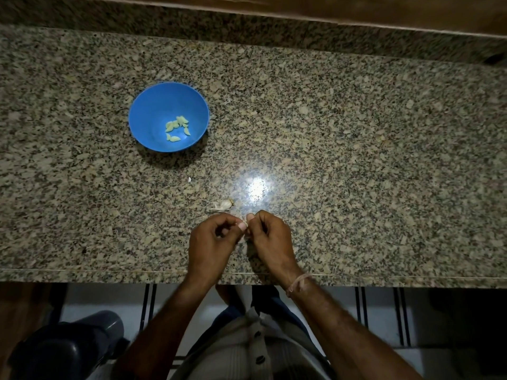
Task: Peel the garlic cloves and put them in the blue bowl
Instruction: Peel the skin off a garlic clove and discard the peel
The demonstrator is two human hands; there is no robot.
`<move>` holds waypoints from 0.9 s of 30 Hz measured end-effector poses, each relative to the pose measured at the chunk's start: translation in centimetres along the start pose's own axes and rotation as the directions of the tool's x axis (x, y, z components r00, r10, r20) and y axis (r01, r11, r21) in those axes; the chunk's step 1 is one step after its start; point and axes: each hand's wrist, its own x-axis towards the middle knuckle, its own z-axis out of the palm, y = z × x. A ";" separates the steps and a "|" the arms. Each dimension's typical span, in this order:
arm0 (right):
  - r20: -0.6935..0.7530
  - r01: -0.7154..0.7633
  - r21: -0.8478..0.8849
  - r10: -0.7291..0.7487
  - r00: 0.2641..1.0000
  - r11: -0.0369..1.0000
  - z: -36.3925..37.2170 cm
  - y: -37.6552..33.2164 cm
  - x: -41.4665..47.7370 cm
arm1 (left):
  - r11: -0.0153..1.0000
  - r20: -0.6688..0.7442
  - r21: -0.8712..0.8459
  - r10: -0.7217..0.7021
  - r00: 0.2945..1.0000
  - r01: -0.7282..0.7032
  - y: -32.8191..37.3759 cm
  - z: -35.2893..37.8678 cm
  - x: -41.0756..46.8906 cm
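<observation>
Several peeled cloves lay in the blue bowl; both hands' fingers pinched another clove, one unpeeled clove remaining nearer the bowl.

Dim — glare spot on countertop, corners dark.

Domestic kitchen. A speckled granite desk with a matching raised backsplash runs along a wall. A blue plastic bowl of peeled garlic cloves stands on it, with papery garlic skins nearby. Below the desk edge, a white tiled floor with dark stripes is visible.
</observation>
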 end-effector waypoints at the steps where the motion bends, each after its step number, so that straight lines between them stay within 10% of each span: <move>1: -0.003 0.003 0.003 -0.003 1.000 1.000 0.0 -0.1 0.0 | 0.997 0.018 -0.065 -0.030 0.999 0.031 -0.1 0.1 -0.1; 6: -0.056 0.010 0.012 -0.009 0.998 1.000 -0.2 -0.4 0.0 | 0.931 0.016 -0.314 -0.191 0.981 0.186 -1.1 0.2 -0.2; 14: -0.048 0.031 -0.068 -0.034 0.998 0.997 -1.0 0.0 -0.4 | 0.986 -0.217 0.161 0.001 0.976 0.035 -2.9 -2.7 0.3; 27: -0.094 0.030 -0.105 -0.040 0.995 0.994 -3.6 1.9 -0.7 | 0.889 0.085 0.366 0.263 0.961 -0.276 -1.8 3.1 -0.4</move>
